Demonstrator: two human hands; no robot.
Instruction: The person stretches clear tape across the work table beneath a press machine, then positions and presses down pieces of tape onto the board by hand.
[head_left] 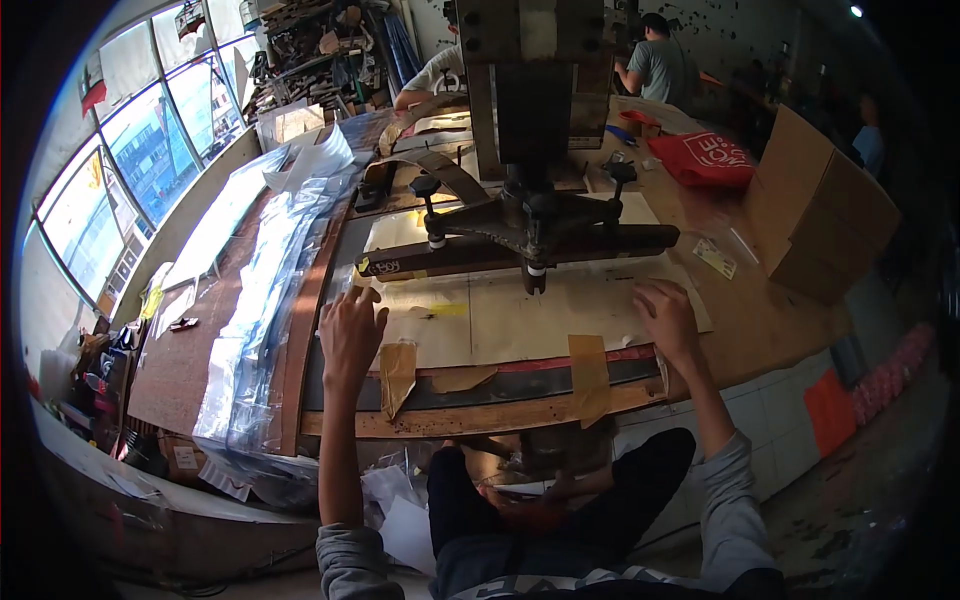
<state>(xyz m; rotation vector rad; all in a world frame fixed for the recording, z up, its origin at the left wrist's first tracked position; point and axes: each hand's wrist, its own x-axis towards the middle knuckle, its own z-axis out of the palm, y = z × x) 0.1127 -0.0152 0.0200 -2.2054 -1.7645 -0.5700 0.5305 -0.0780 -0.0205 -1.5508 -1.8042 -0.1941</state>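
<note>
My left hand [350, 335] is at the left edge of a pale cream sheet [520, 330], fingers loosely bent and apart, with nothing visible in them. At the sheet's right side, my right hand [668, 318] rests with its fingers bent, and I see nothing in it either. Between the hands, a long dark press bar [520, 252] hangs from a machine head [537, 215] above the sheet. Brown tape strips [590, 378] cross the front edge of the work surface. A yellow mark [440, 311] shows on the sheet's left half.
Clear plastic film [270, 290] covers part of the brown side table on the left. A red bag [702, 158] and an open cardboard box [820, 200] stand at the right. Another person [660, 68] is at the back; a second person's sleeve [437, 70] shows behind the machine.
</note>
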